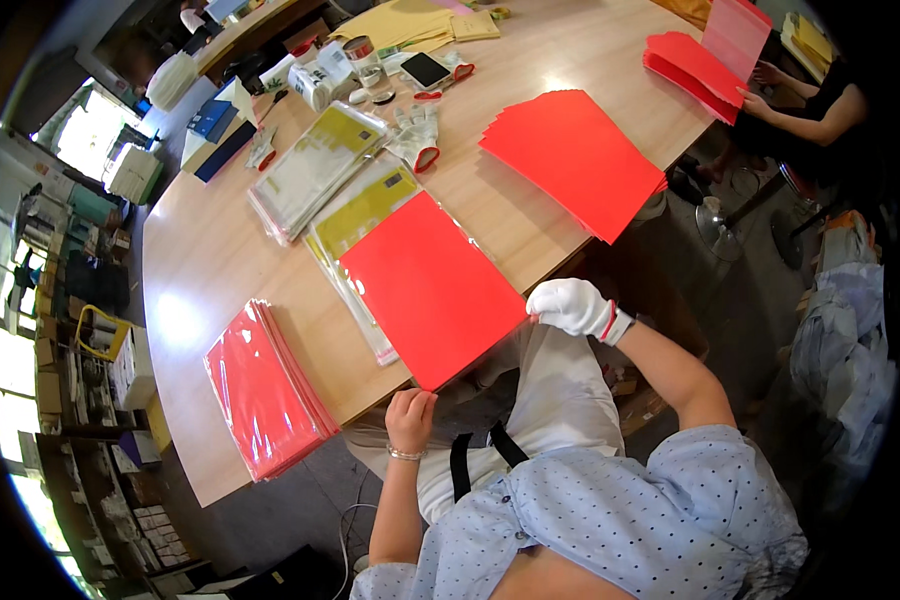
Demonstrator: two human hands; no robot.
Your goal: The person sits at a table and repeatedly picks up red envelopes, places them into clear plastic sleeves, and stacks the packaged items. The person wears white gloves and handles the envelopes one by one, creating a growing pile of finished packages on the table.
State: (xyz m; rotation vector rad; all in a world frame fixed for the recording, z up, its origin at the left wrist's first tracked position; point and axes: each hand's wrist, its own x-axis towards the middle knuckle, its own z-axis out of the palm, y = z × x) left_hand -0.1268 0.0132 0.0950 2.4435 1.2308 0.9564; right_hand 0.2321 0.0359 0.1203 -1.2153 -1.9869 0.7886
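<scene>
A red sheet lies aslant over the table edge in front of me, its near end jutting out past the edge. My right hand, in a white knitted glove with a red-trimmed cuff, pinches its right corner. At the near corner, the bare curled fingers of my left hand hold it too. Beneath the sheet's far part are clear plastic bags with an olive-yellow panel. A shiny edge runs along the sheet; whether it lies inside a bag I cannot tell.
Left lies a stack of bagged red sheets; right, fanned red sheets. Further back are more clear bags, a work glove, a phone and a jar. At far right another person's hands handle red sheets.
</scene>
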